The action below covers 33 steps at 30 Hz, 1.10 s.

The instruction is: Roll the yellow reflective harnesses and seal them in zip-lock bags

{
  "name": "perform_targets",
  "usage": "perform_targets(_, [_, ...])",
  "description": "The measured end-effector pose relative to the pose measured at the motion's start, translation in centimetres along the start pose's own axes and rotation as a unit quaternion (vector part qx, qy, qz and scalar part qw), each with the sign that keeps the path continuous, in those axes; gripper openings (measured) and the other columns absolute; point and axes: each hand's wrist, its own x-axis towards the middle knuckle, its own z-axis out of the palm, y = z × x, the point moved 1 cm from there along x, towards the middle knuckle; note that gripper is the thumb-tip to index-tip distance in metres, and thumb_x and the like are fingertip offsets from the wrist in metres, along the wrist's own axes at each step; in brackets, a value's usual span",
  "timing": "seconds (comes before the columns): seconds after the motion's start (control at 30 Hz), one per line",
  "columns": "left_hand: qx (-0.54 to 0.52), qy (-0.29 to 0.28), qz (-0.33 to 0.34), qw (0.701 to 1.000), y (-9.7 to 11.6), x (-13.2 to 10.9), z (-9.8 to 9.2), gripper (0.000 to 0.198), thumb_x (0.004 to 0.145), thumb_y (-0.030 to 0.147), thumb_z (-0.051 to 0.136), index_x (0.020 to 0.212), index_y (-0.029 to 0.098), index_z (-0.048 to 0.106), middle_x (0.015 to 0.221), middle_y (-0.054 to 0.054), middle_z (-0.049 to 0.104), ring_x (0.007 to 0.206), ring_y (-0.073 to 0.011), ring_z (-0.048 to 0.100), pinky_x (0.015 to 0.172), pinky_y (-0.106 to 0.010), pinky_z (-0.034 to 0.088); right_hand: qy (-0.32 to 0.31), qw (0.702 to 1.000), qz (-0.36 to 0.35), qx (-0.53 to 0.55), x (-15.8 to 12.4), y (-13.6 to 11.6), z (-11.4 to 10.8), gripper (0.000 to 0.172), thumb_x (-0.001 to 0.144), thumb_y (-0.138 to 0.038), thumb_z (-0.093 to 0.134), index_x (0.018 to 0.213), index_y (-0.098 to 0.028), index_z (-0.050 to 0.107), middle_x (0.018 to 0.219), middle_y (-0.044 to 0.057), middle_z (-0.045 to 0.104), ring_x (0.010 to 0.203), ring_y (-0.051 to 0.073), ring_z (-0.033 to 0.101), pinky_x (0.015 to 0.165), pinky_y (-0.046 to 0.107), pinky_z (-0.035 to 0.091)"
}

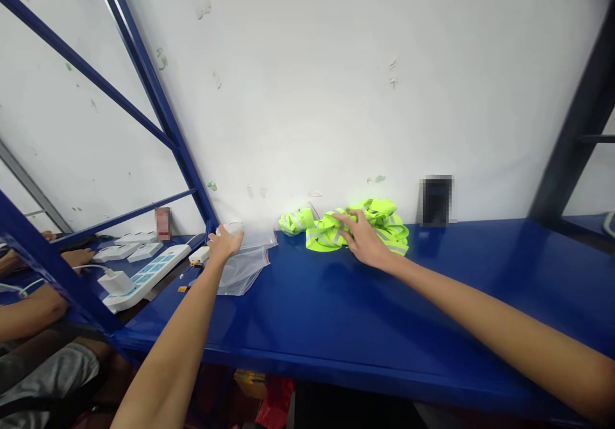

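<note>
My left hand (225, 244) is at the back left of the blue table, its fingers curled round a white object (233, 226) that is partly hidden. Beside and in front of that hand lie clear zip bags (243, 274). My right hand (364, 238) rests on a crumpled pile of neon-yellow reflective fabric (389, 224), thumb and fingers pinching some of it. A smaller rolled bundle of the same fabric (295, 222) sits to the left of the pile, against the wall.
A dark pixelated upright object (435, 201) leans on the wall at right. Blue rack posts (158, 96) rise at left. Beyond them are a power strip (148, 278), white boxes (145, 251) and another person's arm (36, 307). The table's front edge (336, 365) runs below.
</note>
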Motion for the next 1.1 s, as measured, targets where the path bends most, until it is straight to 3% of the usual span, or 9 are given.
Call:
perform_targets(0.1, [0.040,0.035,0.035,0.998,-0.1,-0.1,1.4,0.072,0.083,0.056,0.044,0.141,0.013,0.036,0.150,-0.029,0.024,0.138,-0.0493,0.025,0.101,-0.065,0.029,-0.050,0.993,-0.002,-0.110,1.0,0.3,1.4,0.045,0.093,-0.017,0.040,0.136,-0.027,0.047,0.147,0.017,0.029,0.070,0.015,0.062,0.073,0.033,0.049])
perform_targets(0.23, [0.065,0.074,0.098,0.990,1.3,-1.3,2.0,0.061,0.085,0.050,0.044,0.135,0.015,0.046,0.156,-0.025,0.015,0.143,-0.0488,0.009,0.105,-0.068,0.017,-0.127,0.955,0.017,-0.267,2.3,0.6,2.6,0.052,0.089,-0.004,0.037,0.139,-0.018,0.044,0.156,0.023,0.019,0.087,0.026,0.069,0.071,0.035,0.052])
perform_targets(0.33, [0.056,0.069,0.169,0.982,3.5,-3.2,2.2,0.051,0.087,0.046,0.044,0.127,0.018,0.056,0.148,-0.022,0.035,0.141,-0.0434,0.020,0.108,-0.065,0.017,-0.168,0.937,0.032,-0.305,3.8,0.3,3.4,0.046,0.089,-0.001,0.035,0.131,-0.006,0.053,0.147,0.030,0.035,0.097,0.031,0.068,0.078,0.039,0.052])
perform_targets(0.47, [-0.022,0.046,0.295,0.954,7.3,-7.0,3.7,0.037,0.090,0.039,0.042,0.112,0.019,0.065,0.117,-0.016,0.062,0.118,-0.0310,0.051,0.103,-0.049,0.035,-0.196,0.938,0.040,-0.285,6.5,-1.1,4.2,0.029,0.084,0.001,0.047,0.100,-0.004,0.070,0.112,0.028,0.065,0.104,0.035,0.065,0.084,0.042,0.050])
perform_targets(0.53, [-0.072,0.022,0.363,0.929,8.9,-9.1,5.2,0.033,0.091,0.034,0.041,0.104,0.018,0.067,0.105,-0.014,0.065,0.106,-0.0280,0.057,0.095,-0.042,0.041,-0.199,0.942,0.044,-0.267,8.0,-1.7,4.4,0.024,0.082,-0.001,0.053,0.097,-0.007,0.072,0.104,0.025,0.069,0.105,0.034,0.065,0.086,0.041,0.049])
perform_targets(0.63, [-0.123,-0.015,0.448,0.885,10.4,-11.7,7.6,0.030,0.093,0.030,0.040,0.100,0.017,0.066,0.098,-0.014,0.066,0.097,-0.0271,0.059,0.087,-0.039,0.044,-0.177,0.954,0.054,-0.234,9.9,-2.1,4.8,0.028,0.083,-0.010,0.057,0.109,-0.010,0.068,0.113,0.023,0.067,0.108,0.033,0.063,0.088,0.039,0.048])
perform_targets(0.8, [-0.127,-0.047,0.487,0.863,9.9,-13.1,9.4,0.025,0.091,0.026,0.044,0.098,0.019,0.067,0.092,-0.012,0.065,0.090,-0.0267,0.060,0.081,-0.038,0.045,-0.148,0.966,0.125,-0.170,12.5,-0.8,6.6,0.035,0.086,-0.016,0.051,0.117,-0.004,0.060,0.112,0.024,0.066,0.101,0.028,0.066,0.080,0.031,0.050])
perform_targets(0.97, [-0.140,-0.064,0.484,0.861,8.2,-12.4,9.2,0.025,0.090,0.021,0.042,0.101,0.020,0.065,0.091,-0.008,0.065,0.089,-0.0233,0.060,0.083,-0.036,0.046,-0.151,0.968,0.171,-0.100,13.7,-0.4,8.4,0.029,0.081,-0.013,0.053,0.104,0.001,0.064,0.085,0.021,0.071,0.076,0.023,0.069,0.068,0.026,0.049])
perform_targets(1.1, [-0.181,-0.071,0.458,0.868,7.7,-11.9,9.3,0.027,0.090,0.021,0.042,0.110,0.020,0.061,0.095,-0.006,0.064,0.090,-0.0202,0.060,0.083,-0.033,0.047,-0.135,0.977,0.157,-0.052,13.9,-1.5,8.2,0.022,0.077,-0.014,0.057,0.092,-0.002,0.067,0.077,0.017,0.070,0.077,0.022,0.066,0.069,0.025,0.046])
